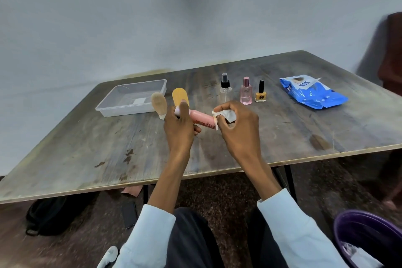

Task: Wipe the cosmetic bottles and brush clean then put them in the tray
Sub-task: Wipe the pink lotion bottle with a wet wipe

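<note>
My left hand holds a pink cosmetic tube lying sideways above the table. My right hand pinches a white wipe against the tube's right end. A beige makeup brush and an orange oval-topped item stand just behind my left hand. A clear spray bottle, a pink perfume bottle and an orange nail polish bottle stand in a row farther back. The clear plastic tray sits at the back left with no cosmetics in it.
A blue pack of wipes lies at the back right of the worn wooden table. A purple bin with used wipes stands on the floor at the lower right. A black bag lies under the table's left side.
</note>
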